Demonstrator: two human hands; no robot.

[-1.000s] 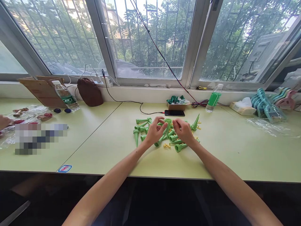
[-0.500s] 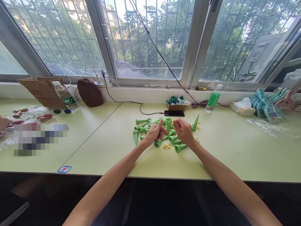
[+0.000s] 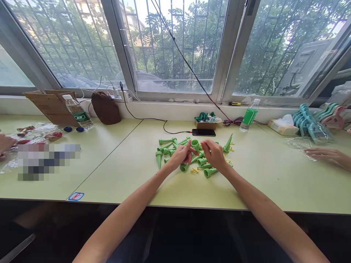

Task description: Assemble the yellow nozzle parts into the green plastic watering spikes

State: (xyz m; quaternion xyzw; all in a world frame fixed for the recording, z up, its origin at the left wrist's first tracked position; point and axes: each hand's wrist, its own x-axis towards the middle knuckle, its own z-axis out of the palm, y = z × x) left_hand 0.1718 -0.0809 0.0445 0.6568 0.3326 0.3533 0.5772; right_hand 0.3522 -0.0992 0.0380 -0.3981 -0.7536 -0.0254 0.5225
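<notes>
My left hand (image 3: 181, 155) is closed around a hollow green plastic spike (image 3: 195, 143), its round open end tipped toward me. Close to that rim, the fingers of my right hand (image 3: 213, 152) are pinched together; anything between them is too small to make out. Beneath and around both hands lies a loose pile of similar spikes, among them one green spike (image 3: 158, 159) at the left and another spike (image 3: 210, 172) at the front. Small yellow plastic pieces (image 3: 195, 170) are scattered among them.
Behind the pile are a black phone (image 3: 203, 132) on a cable and a small cardboard box (image 3: 205, 125). A green-labelled bottle (image 3: 249, 116) stands at back right. Another person's hand (image 3: 329, 155) touches clear plastic at the right; a hand (image 3: 6, 143) shows at far left.
The spike in my left hand has tilted so its open end faces me more. My right hand has shifted slightly toward its rim. Another person's hand has appeared at the right.
</notes>
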